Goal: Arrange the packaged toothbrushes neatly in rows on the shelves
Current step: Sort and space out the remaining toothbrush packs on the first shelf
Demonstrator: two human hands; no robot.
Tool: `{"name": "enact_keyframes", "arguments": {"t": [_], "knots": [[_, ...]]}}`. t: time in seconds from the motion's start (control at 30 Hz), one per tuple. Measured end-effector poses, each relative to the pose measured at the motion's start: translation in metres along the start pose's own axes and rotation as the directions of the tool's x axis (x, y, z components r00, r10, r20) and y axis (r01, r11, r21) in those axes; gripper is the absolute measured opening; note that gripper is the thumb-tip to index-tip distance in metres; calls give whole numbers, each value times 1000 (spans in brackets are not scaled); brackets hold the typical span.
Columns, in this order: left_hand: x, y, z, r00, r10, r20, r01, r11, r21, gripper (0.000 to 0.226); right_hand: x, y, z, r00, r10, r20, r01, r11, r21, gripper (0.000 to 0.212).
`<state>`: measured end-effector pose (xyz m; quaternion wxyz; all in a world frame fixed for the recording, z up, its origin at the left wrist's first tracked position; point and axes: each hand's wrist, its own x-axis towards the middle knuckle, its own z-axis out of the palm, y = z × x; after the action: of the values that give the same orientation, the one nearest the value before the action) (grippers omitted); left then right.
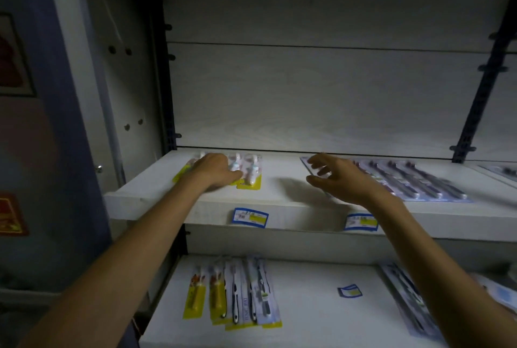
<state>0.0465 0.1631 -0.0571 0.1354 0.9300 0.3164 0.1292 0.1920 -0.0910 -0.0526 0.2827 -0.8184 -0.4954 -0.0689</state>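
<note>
The upper shelf carried two groups of packaged toothbrushes, well apart, with a bare stretch of white board between them. On its right side lay a long row of dark toothbrush packs, side by side and roughly parallel, which looked largely done, though the picture was blurred there and the edges could not be judged closely. On its left side sat a smaller cluster of yellow-backed packs, close together near the back of the shelf; these seemed to be the ones in hand.

The lower shelf held a short row of mixed packs at its left, some overlapping and uneven at their lower ends, so that row probably still wanted straightening. A few blue packs lay slanted at its right, partly hidden by the forearm.

The left hand lay flat on the yellow-backed packs, fingers together and pressing down rather than closed around anything. The right hand hovered just above the left end of the dark row, fingers spread and curled, holding nothing.

Two price labels hung on the front edge of the upper shelf. As a judgement, the task stood somewhere past halfway, with the left clusters and the slanted packs left.
</note>
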Motion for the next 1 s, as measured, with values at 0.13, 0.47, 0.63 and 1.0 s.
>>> {"name": "enact_keyframes", "arguments": {"t": [0.13, 0.47, 0.63, 1.0], "knots": [[15, 4, 11, 996, 21, -83, -18, 999, 28, 42, -1, 0, 6, 1000, 26, -8, -26, 1000, 0, 45], [32, 16, 11, 993, -81, -82, 91, 987, 135, 59, 4, -3, 8, 999, 39, -20, -40, 999, 0, 45], [29, 24, 4, 989, -131, -64, 143, 962, 231, 55, 4, -1, 6, 999, 46, -14, -46, 999, 11, 45], [13, 41, 0, 993, -84, -77, 104, 949, 297, 42, 4, 11, 7, 999, 40, -10, -40, 999, 11, 43]]}}
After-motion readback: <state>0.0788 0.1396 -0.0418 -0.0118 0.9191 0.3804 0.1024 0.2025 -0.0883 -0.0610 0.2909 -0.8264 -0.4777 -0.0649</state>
